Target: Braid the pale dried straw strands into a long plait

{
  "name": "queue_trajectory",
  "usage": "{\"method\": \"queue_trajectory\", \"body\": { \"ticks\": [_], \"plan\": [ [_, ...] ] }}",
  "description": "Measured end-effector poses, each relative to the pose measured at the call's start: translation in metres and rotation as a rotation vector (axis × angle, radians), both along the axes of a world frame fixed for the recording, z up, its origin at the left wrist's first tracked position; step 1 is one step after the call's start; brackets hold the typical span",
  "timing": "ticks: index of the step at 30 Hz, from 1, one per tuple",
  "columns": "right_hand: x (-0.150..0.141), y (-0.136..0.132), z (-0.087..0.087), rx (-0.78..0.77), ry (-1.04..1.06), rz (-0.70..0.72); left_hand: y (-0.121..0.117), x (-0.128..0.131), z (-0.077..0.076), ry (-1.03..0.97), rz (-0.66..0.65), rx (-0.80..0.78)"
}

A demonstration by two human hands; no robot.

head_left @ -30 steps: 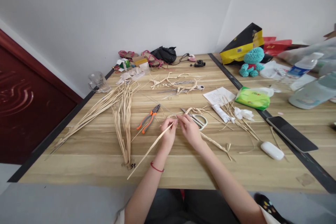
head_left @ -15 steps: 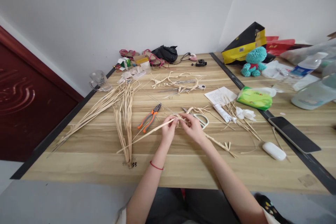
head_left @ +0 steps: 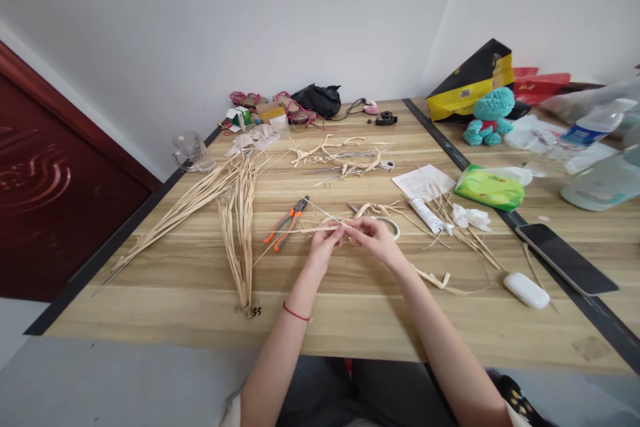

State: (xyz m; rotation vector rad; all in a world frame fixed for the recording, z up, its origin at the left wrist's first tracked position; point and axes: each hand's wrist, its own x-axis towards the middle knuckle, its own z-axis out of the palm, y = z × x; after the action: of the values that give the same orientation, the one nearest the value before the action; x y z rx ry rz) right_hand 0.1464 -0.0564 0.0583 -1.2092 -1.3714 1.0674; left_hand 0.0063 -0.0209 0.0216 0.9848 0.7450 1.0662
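Observation:
My left hand (head_left: 325,245) and my right hand (head_left: 373,238) meet over the middle of the table, fingertips pinched together on a pale straw strip (head_left: 307,230). The strip sticks out leftward past the pliers (head_left: 287,223), which have orange and grey handles. A thin wire-like length (head_left: 320,208) also runs up and left from my fingertips. Whatever lies between the fingertips is mostly hidden. Behind my right hand, scissors (head_left: 396,230) with pale handles are partly covered. A twisted straw piece (head_left: 375,208) lies just beyond them.
Bundles of long straw (head_left: 243,233) lie at the left near a glass mug (head_left: 193,151). Woven straw pieces (head_left: 360,163) lie farther back. To the right are a white tube (head_left: 425,215), a tissue pack (head_left: 490,187), a phone (head_left: 565,259) and a white case (head_left: 527,290).
The straw strip has swung up from slanting down-left to nearly level, now crossing the pliers' handles. My hands remain together, turned slightly. The view has shifted a little.

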Motion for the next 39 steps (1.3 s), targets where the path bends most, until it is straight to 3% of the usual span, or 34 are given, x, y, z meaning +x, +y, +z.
{"method": "queue_trajectory", "body": {
  "ticks": [6,9,13,16,21,30,34,39],
  "plan": [
    [0.007,0.002,-0.001,-0.038,0.065,-0.046,-0.008,0.003,0.002,0.211,-0.065,0.133],
    [0.01,0.003,-0.001,-0.052,0.074,-0.115,-0.017,0.001,0.005,0.38,-0.06,0.337],
    [0.013,0.005,-0.003,-0.051,0.091,-0.2,-0.025,-0.004,0.007,0.643,0.202,0.819],
    [0.013,0.006,-0.004,-0.058,0.101,-0.209,-0.022,-0.007,0.007,0.772,0.392,0.982],
    [0.009,0.005,-0.003,-0.118,0.151,-0.121,-0.013,-0.013,0.0,0.932,0.525,1.071],
    [0.002,-0.003,0.008,-0.163,0.215,0.059,-0.01,-0.015,-0.002,0.945,0.553,1.038],
    [0.002,-0.003,0.008,-0.165,0.239,0.06,-0.009,-0.016,0.001,0.96,0.565,1.026],
    [0.003,0.001,0.001,-0.166,0.237,-0.034,-0.009,-0.016,0.005,0.961,0.6,1.037]
  ]
}}
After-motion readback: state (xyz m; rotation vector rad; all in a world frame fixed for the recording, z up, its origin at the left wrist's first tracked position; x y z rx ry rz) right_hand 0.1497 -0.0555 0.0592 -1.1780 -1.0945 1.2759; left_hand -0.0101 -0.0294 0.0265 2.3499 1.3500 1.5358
